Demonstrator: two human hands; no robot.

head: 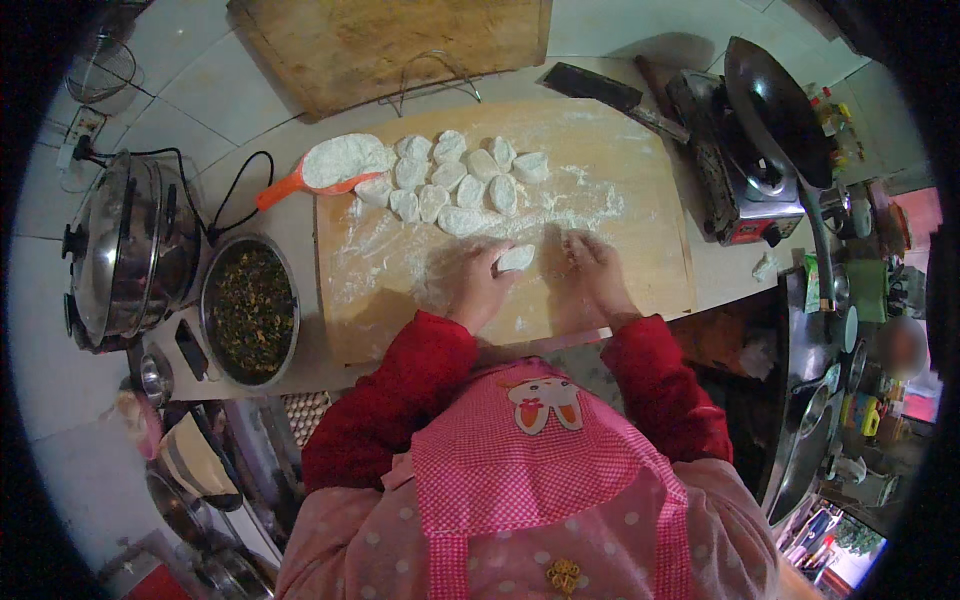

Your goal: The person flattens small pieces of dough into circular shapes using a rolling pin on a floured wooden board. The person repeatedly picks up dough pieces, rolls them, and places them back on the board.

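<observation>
My left hand [484, 281] holds a floured piece of dough [516, 258] between thumb and fingers, low over the wooden board [360, 315]. To its right, my right hand [596, 270] is over the board with its fingers bent; whether anything is under them I cannot tell. Beyond both hands lie several floured dough pieces [450, 176] in a loose cluster, with loose flour around them. An orange scoop [281, 193] heaped with white flour [341, 159] rests at the cluster's left, on the board's far left corner.
Left of the board stand a metal bowl of chopped greens [251, 311] and a lidded steel steamer pot [124, 255]. At the far right are a cleaver [592, 86] and a gas stove [731, 165] with a wok [780, 112]. Another wooden board [405, 45] leans on the wall.
</observation>
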